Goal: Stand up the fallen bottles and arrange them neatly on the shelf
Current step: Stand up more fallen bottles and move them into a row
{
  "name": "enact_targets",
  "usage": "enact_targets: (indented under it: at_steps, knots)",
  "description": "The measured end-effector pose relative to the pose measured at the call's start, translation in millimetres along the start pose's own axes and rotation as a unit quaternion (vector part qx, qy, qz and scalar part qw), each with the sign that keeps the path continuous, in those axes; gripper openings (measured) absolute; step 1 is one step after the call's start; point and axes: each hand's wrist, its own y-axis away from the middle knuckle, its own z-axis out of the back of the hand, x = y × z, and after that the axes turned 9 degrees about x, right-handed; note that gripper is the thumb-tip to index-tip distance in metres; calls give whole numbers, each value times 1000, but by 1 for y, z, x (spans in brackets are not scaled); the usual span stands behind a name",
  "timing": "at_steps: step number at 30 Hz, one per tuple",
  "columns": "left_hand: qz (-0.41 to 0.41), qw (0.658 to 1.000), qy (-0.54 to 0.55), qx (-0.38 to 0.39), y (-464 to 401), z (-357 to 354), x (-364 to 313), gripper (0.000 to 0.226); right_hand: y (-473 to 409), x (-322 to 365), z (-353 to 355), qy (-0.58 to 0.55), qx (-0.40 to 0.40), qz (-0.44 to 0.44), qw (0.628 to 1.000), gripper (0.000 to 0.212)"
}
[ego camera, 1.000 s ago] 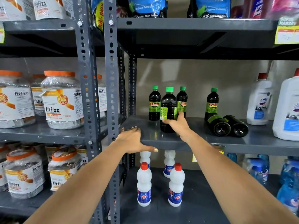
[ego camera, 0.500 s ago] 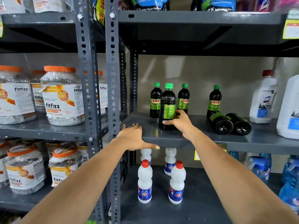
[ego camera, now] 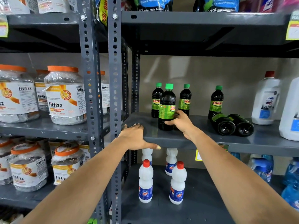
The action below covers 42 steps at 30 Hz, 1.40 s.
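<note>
On the middle shelf (ego camera: 202, 139) four dark bottles stand, the front bottle (ego camera: 166, 109) clasped by the right hand (ego camera: 179, 122), two fallen bottles (ego camera: 233, 125) still lie flat, left hand (ego camera: 135, 136) resting open on the edge

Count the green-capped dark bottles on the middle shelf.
6. Front bottle upright in the right hand; three upright behind; two fallen. More may be hidden behind.
</note>
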Motion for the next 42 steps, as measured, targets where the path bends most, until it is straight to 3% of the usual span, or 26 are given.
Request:
enact_targets:
  at_steps: [3, 9, 17, 22, 31, 34, 36, 38, 40, 42]
  knots:
    - [-1, 1000, 1, 1, 0, 0, -1, 133, 3, 1, -3, 16, -2, 3, 1000, 74]
    - [-4, 1000, 6, -3, 1, -1, 1, 130, -2, -1, 3, -24, 11, 6, 1000, 49]
    - [-6, 999, 24, -30, -3, -3, 2, 125, -8, 0, -13, 127, -7, 43, 991, 65]
    - [10, 1000, -3, -26, -1, -2, -1, 129, -14, 5, -29, 159, -5, 37, 987, 73]
    - [4, 999, 2, -53, 3, -2, -3, 124, -8, 7, -39, 95, -4, 31, 995, 79]
    - [-25, 995, -37, -91, 8, -6, -5, 108, 5, 12, -22, 83, -51, 58, 994, 67]
    - [-72, 984, -113, -116, 12, -8, -15, 95, 11, 11, 2, 172, -153, 103, 968, 52]
    - [-106, 979, -131, -118, 14, -8, -34, 87, 17, 11, 37, 291, -259, 118, 913, 45]
    - [-119, 982, -113, -96, 12, -6, -57, 84, 25, 18, 71, 382, -317, 84, 864, 37]
    - [-123, 987, -86, -52, 5, -2, -79, 87, 30, 27, 104, 446, -320, 1, 836, 37]
